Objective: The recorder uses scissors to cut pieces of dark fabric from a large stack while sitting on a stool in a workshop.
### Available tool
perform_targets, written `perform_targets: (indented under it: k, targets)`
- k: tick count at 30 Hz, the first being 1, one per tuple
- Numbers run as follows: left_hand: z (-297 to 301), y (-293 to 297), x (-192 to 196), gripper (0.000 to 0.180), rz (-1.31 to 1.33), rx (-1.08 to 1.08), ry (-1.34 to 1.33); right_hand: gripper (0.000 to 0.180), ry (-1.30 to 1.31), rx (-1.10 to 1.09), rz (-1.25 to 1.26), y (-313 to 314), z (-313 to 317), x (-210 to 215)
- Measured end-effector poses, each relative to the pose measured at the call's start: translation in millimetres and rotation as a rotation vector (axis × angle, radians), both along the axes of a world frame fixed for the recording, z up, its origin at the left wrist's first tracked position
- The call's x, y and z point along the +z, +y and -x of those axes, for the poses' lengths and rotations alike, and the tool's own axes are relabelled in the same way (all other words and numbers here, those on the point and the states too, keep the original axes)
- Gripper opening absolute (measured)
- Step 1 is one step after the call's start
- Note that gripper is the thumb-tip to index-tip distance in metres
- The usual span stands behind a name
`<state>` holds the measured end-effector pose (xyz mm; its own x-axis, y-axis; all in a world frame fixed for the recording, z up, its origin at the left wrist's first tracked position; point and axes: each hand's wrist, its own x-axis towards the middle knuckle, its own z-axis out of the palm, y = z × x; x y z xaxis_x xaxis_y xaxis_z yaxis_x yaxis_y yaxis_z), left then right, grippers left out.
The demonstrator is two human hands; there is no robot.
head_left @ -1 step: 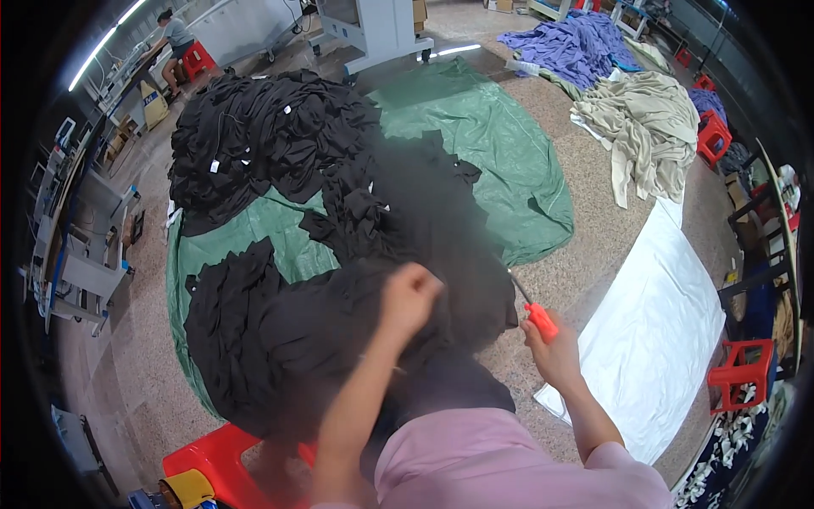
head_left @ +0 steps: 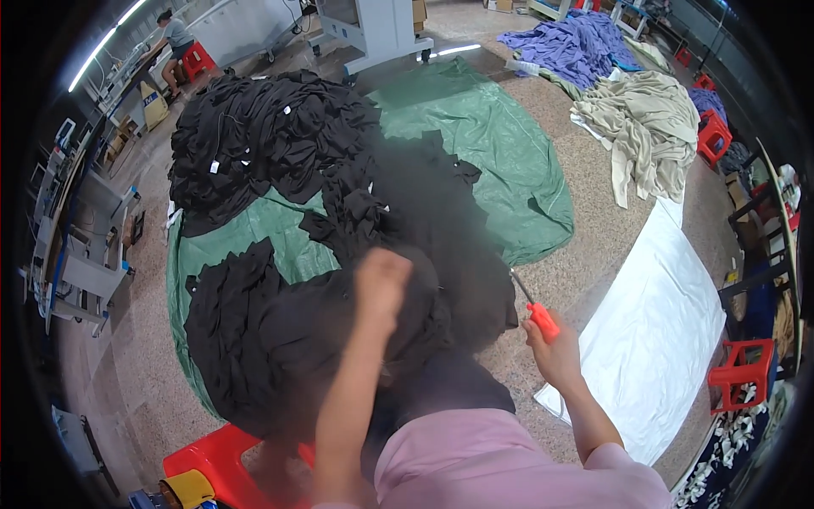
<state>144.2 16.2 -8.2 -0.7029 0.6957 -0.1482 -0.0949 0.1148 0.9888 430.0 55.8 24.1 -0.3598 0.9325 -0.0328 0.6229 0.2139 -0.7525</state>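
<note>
My left hand [head_left: 381,284] hovers over a black garment [head_left: 339,314] spread across my lap. It is blurred, with the fingers curled closed; whether cloth is pinched in them cannot be made out. Off to the right, my right hand [head_left: 555,349] grips a tool with an orange-red handle [head_left: 543,323] and a thin metal shaft [head_left: 521,288], its tip pointing up and away from me. That hand is clear of the cloth, above the bare floor. More black garments [head_left: 229,322] lie heaped beside my lap on the left.
A large black garment heap [head_left: 263,136] rests on a green sheet [head_left: 500,161]. To the right lie a white sheet [head_left: 653,339], a beige cloth pile [head_left: 649,119] and a purple one [head_left: 572,51]. Red stools [head_left: 742,373] stand around. A person [head_left: 175,47] sits far left.
My left hand has shifted a little to the left and slightly upward over the black garment. My right hand and its tool have hardly moved.
</note>
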Motion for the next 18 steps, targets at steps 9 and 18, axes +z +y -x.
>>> perform_targets:
  k: [9, 18]
  targets:
    - [52.9, 1.9, 19.8, 0.1, 1.034, -0.368, 0.974, 0.031, -0.004, 0.05, -0.023, -0.5, 12.1, -16.6]
    - [279.5, -52.6, 119.4, 0.026, 0.307, 0.341, 0.852, 0.023, 0.077, 0.029, -0.03, 0.8, 9.3, -56.5]
